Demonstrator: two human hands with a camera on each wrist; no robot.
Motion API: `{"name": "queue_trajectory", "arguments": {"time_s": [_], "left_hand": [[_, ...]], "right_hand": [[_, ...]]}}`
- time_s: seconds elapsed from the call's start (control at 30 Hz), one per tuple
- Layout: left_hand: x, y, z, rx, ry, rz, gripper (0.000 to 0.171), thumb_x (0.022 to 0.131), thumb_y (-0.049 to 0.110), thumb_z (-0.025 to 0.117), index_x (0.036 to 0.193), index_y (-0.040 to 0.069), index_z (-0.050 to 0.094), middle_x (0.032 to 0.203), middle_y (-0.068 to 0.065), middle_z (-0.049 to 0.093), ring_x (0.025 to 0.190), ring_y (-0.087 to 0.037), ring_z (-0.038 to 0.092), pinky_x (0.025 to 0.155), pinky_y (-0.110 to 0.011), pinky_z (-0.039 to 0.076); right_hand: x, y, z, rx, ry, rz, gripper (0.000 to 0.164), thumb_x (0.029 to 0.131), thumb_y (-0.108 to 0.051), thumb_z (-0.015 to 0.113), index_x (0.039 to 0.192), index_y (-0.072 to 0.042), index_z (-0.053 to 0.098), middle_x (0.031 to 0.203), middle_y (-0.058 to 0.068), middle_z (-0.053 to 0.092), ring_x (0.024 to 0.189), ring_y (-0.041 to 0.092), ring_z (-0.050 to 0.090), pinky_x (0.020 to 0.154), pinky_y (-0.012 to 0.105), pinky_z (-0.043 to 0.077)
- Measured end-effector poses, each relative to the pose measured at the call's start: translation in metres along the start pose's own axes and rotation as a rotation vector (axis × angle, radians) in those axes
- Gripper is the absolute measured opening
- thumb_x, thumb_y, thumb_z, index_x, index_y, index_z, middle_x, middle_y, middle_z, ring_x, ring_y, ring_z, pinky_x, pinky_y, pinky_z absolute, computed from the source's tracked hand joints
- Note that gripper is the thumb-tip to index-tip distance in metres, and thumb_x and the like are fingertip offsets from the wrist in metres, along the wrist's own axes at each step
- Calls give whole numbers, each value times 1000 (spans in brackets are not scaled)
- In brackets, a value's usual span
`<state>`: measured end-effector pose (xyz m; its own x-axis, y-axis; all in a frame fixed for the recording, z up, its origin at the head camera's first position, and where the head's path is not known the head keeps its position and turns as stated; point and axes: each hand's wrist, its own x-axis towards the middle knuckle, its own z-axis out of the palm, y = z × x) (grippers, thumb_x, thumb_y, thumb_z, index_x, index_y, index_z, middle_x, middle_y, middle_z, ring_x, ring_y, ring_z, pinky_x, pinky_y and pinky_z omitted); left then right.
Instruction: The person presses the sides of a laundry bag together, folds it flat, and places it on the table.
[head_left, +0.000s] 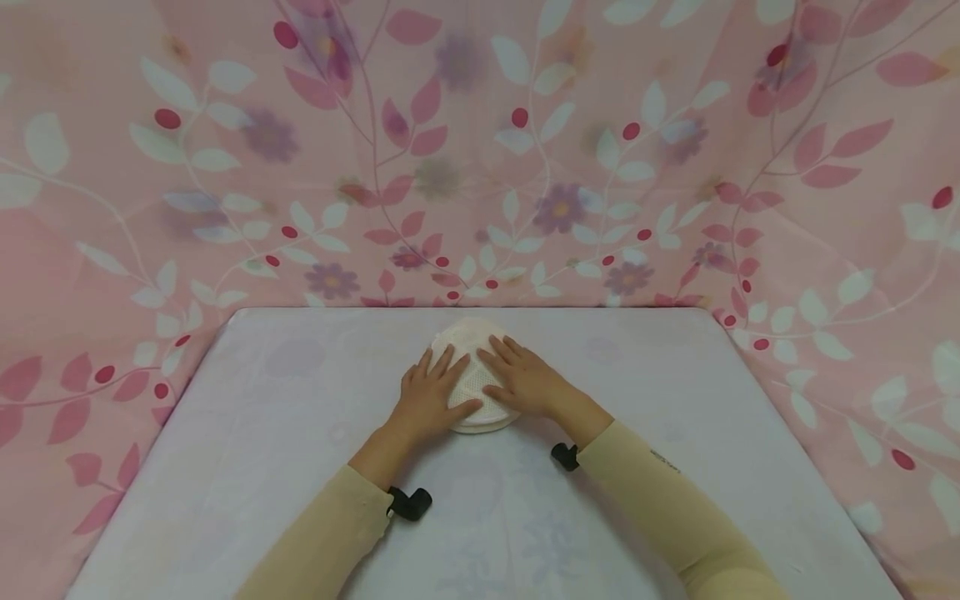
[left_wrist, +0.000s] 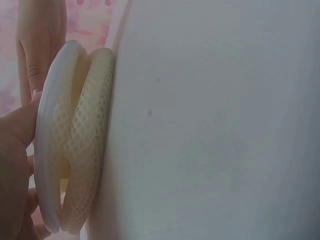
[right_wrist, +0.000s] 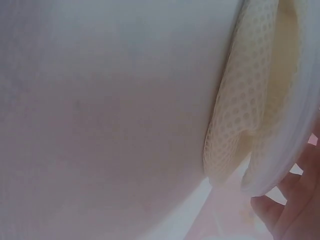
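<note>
A round, cream-white mesh bag (head_left: 474,385) lies squashed low on the table, near its far edge. My left hand (head_left: 431,398) rests on the left part of its top with the fingers spread. From the other side, my right hand (head_left: 528,382) lays its outstretched fingers on the top too. Seen from the side in the left wrist view, the bag (left_wrist: 90,135) has a smooth white upper rim and a folded honeycomb mesh wall, with a gap between. The right wrist view shows the mesh wall (right_wrist: 240,100) sagging inward and my fingertips (right_wrist: 267,207) along the rim.
A pale cloth with faint flower prints covers the table (head_left: 300,433). Behind it and at both sides hangs a pink curtain (head_left: 480,150) with leaves and flowers. Small black wrist cameras (head_left: 411,504) sit at the cuffs of the beige sleeves (head_left: 322,533).
</note>
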<state>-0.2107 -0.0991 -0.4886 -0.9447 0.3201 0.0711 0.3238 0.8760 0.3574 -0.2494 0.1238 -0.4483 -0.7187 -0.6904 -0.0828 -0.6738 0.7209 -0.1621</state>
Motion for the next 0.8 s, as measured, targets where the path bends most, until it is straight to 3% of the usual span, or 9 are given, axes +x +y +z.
{"name": "queue_trajectory", "arguments": {"time_s": [0.5,0.8], "left_hand": [[0,1,1,97,-100,-25,84,94,72,43,161,27,20,168,-6,7,152,-41,-2,115,-68,6],[-3,3,-5,72,-157,-41,83,95,70,43,162,26,19,168,-6,5,152,-41,-1,115,-68,6]], "right_hand": [[2,-3,9,-11,-97,34,67,108,-50,30,162,-16,10,167,15,1,153,37,2,119,57,16],[5,-4,14,-10,-152,66,68,107,-53,26,162,-19,6,168,12,-2,153,34,-1,120,54,12]]}}
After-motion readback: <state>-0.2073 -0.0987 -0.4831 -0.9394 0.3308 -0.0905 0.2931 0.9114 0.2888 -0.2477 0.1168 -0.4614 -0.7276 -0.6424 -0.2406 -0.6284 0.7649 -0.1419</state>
